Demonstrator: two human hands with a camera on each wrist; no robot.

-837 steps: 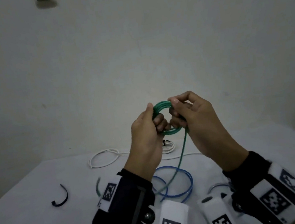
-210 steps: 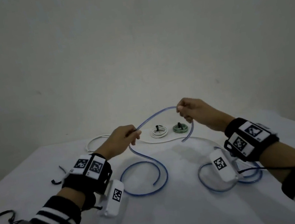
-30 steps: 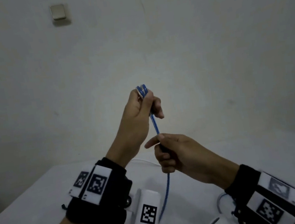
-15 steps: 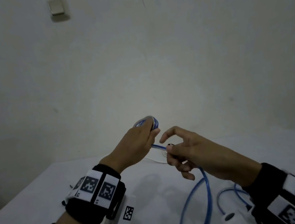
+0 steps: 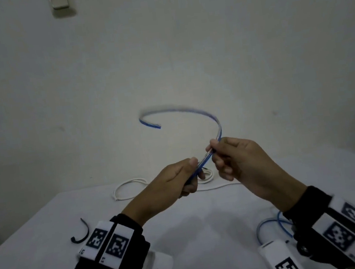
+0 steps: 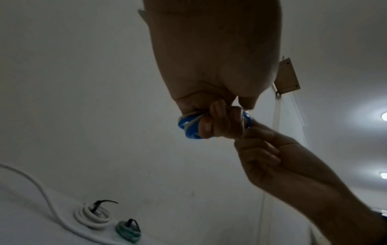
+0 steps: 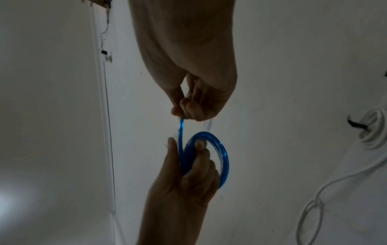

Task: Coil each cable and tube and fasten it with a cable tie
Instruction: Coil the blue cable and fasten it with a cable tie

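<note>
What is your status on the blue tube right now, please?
Left hand grips coiled blue tube. Right hand pinches its free tail, mid-wrap. No tie on it yet. Nothing in the way.

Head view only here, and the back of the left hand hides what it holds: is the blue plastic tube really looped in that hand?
Observer: Yes. The right wrist view shows the blue plastic tube as a round coil gripped by the left hand, a fingertip showing inside the ring.
Operator: Is the right hand on the coil too?
Observer: No. The right hand pinches the tube just above the coil.
Operator: Any finished coils?
Observer: The left wrist view shows a white cable coil and a green cable coil, each with a black tie, side by side on the table.
</note>
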